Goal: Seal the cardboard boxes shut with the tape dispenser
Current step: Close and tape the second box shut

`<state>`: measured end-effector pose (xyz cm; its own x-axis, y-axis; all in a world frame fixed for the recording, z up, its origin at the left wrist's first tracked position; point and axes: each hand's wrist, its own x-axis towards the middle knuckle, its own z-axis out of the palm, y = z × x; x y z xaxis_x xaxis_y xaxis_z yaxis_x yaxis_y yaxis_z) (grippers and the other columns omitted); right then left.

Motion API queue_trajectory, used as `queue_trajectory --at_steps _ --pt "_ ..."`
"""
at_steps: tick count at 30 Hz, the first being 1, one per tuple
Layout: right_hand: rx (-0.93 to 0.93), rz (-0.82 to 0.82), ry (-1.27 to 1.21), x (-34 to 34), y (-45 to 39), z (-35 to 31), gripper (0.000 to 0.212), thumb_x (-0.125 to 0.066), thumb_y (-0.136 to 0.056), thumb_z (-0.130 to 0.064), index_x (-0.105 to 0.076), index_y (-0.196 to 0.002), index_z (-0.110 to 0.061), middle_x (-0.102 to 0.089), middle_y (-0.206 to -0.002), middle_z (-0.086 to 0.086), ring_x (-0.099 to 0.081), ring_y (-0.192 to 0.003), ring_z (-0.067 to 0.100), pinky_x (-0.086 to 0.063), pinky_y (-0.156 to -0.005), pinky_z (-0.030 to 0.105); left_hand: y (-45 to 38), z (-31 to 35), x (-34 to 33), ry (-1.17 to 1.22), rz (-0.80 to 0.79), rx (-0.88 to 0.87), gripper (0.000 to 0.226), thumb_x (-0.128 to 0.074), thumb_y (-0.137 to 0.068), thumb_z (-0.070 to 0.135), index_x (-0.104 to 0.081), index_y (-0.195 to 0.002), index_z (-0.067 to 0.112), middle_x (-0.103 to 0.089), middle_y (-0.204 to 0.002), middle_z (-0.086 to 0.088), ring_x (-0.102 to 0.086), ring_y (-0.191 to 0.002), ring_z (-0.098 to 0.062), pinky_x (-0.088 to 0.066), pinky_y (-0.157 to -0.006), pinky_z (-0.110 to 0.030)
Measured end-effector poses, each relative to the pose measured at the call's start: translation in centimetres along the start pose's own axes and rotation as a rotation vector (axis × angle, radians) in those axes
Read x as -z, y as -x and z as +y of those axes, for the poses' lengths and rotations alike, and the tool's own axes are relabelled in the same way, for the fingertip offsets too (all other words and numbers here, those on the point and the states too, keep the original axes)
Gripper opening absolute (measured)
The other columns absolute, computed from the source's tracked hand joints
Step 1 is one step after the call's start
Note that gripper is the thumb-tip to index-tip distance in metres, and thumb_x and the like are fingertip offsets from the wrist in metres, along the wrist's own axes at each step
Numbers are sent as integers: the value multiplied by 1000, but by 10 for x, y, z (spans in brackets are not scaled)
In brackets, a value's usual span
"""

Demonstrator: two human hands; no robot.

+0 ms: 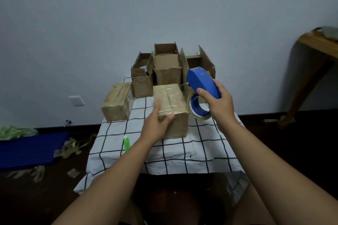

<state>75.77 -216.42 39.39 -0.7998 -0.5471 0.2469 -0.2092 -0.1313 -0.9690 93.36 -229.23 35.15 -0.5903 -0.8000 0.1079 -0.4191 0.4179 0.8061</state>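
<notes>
Your right hand (pixel 218 102) is curled around the blue tape dispenser (pixel 202 83) and holds it in the air, tilted, with the roll of clear tape (pixel 199 108) hanging under your palm. A thin strand of tape goes from the front of the dispenser to the far right corner of the closed box (pixel 171 107), which stands just left of this grip.

Your left hand (pixel 158 122) rests on that box at its near left corner: the fingers lie straight along the left edge of the taped top, and the thumb presses on the near edge. The top of this box is shiny with tape.

To the left of your left hand, a little apart, a second taped box (pixel 117 104) sits at the edge of the checked cloth (pixel 182 153). Behind the box you hold, three open boxes (pixel 167 67) stand in a row with their flaps up; the right one is partly hidden behind the dispenser. Near your left forearm, on the cloth, lies a green and white utility knife (pixel 126 144).

On the floor to the left there are a blue plastic mat (pixel 31 149) and crumpled tape scraps (pixel 73 147).
</notes>
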Motion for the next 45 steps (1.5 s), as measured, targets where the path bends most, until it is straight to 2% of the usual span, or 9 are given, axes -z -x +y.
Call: queue_trajectory --at_steps 3,5,13,18,22,27,33,39,45 --pt "0 6 -16 -1 -1 1 64 -80 -78 -48 -55 -135 -34 -59 -125 -7 -60 -111 16 -53 -81 30 3 -5 1 -132 40 -85 58 -62 -91 47 -45 -144 31 -54 -140 -2 -51 -124 -22 -44 -99 -33" --pt "4 6 -27 1 0 -1 63 -80 -79 -47 -55 -136 -34 -59 -126 -7 -60 -111 16 -52 -80 27 6 -3 3 -126 85 -76 52 -62 -92 43 -50 -140 29 -57 -137 -4 -53 -120 -22 -43 -96 -32" --pt "68 -15 -53 -3 7 -42 68 -80 -74 -52 -56 -135 -35 -60 -128 -7 -61 -114 17 -58 -89 38 13 18 41 -78 250 -125 50 -62 -94 34 -50 -141 26 -51 -142 -4 -47 -127 -22 -36 -96 -25" --pt "137 -78 -74 -47 9 -80 46 -82 -71 -50 -63 -113 -50 -66 -106 -24 -65 -94 -2 -53 -74 20 6 17 99 -98 390 -137 48 -63 -92 37 -52 -139 30 -52 -140 -2 -48 -125 -22 -35 -96 -25" --pt "198 -119 -64 -96 -17 -93 64 -82 -75 -49 -60 -132 -32 -64 -122 -12 -64 -99 -2 -51 -72 13 -23 5 142 -142 476 -120 48 -60 -93 41 -49 -139 34 -53 -133 -3 -51 -117 -22 -39 -91 -29" --pt "234 -169 -21 -153 -80 -98 64 -77 -76 -56 -56 -133 -36 -60 -124 -12 -61 -108 4 -54 -82 23 -81 -13 180 -153 512 -108 48 -58 -94 42 -46 -140 37 -50 -131 0 -50 -114 -17 -44 -91 -31" --pt "119 -201 -52 -207 -127 -109 62 -80 -82 -43 -54 -137 -33 -58 -125 -17 -58 -102 -10 -47 -73 5 -133 -14 214 -165 426 24 51 -57 -95 41 -43 -144 34 -47 -140 0 -48 -124 -19 -45 -100 -38" --pt "-44 -188 -15 -249 -159 -167 68 -81 -80 -40 -52 -141 -33 -56 -134 -9 -56 -114 -1 -47 -71 3 -164 11 273 -141 359 89 51 -58 -95 36 -46 -143 22 -50 -134 -7 -50 -114 -18 -38 -88 -26" --pt "-175 -154 61 -279 -177 -245 59 -81 -82 -33 -54 -134 -36 -57 -128 -14 -58 -96 -17 -46 -71 2 -193 48 333 -64 184 205 55 -59 -93 43 -45 -144 28 -45 -138 -5 -49 -116 -20 -43 -90 -31"
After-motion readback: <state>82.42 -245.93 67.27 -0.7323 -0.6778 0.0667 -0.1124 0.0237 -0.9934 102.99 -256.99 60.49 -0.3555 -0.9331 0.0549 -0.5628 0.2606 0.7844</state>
